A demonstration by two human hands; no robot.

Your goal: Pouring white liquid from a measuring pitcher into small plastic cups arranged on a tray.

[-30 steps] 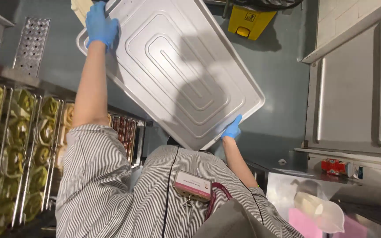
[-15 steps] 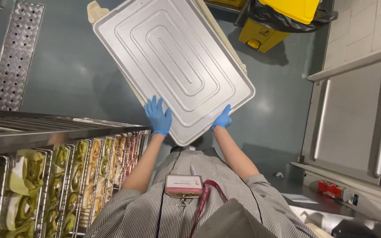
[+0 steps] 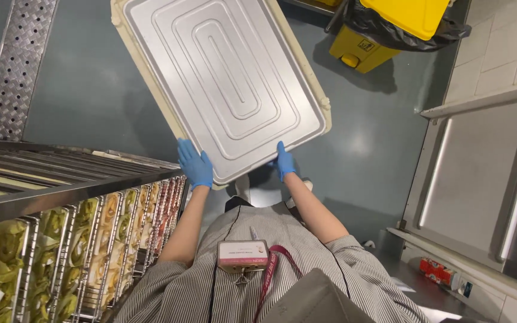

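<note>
I hold a large silver metal tray (image 3: 228, 84) with ridged rectangles pressed into it, resting on a cream-coloured board whose edge shows around it. My left hand (image 3: 195, 164), in a blue glove, grips the near left corner. At the near right edge my right hand (image 3: 283, 160), also blue-gloved, grips it. The tray is held out in front of me above the grey floor, tilted away to the upper left.
A metal rack (image 3: 61, 191) at my left holds several trays of green and yellow sliced food (image 3: 79, 251). A yellow bin (image 3: 390, 30) stands ahead right. Steel cabinet (image 3: 480, 179) on the right. A floor drain grate (image 3: 16, 66) runs far left.
My left hand moved from the tray's far corner down to its near edge. The tray swung so that it now extends away from me, and my view shifted over the rack.
</note>
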